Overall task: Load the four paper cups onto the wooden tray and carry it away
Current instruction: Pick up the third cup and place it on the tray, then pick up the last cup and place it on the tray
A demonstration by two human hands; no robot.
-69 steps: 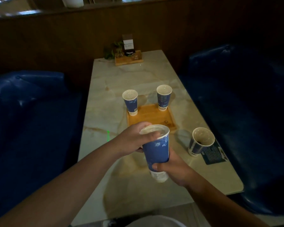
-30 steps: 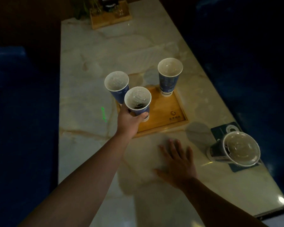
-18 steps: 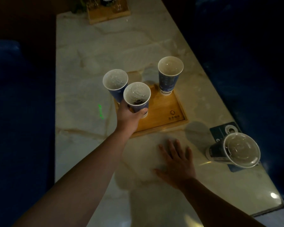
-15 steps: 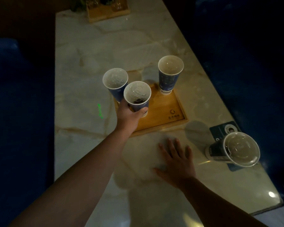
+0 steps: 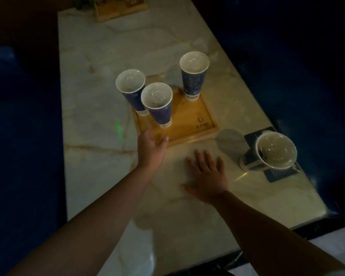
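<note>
Three cups up on the wooden tray [image 5: 185,124], one still off it.

Left hand [image 5: 150,148], fingers loosely spread and holding nothing, hovers at the tray's 7 o'clock corner just below the near cup [image 5: 157,104]. Right hand [image 5: 208,176] lies flat and open on the marble table [image 5: 100,162]. Other cups stand at the tray's 10 o'clock [image 5: 131,88] and 12 o'clock [image 5: 193,74]; the fourth cup [image 5: 271,154] sits at 4 o'clock, well apart.

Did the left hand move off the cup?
Yes. The left hand let go of the cup and pulled back toward the tray's near edge.
</note>
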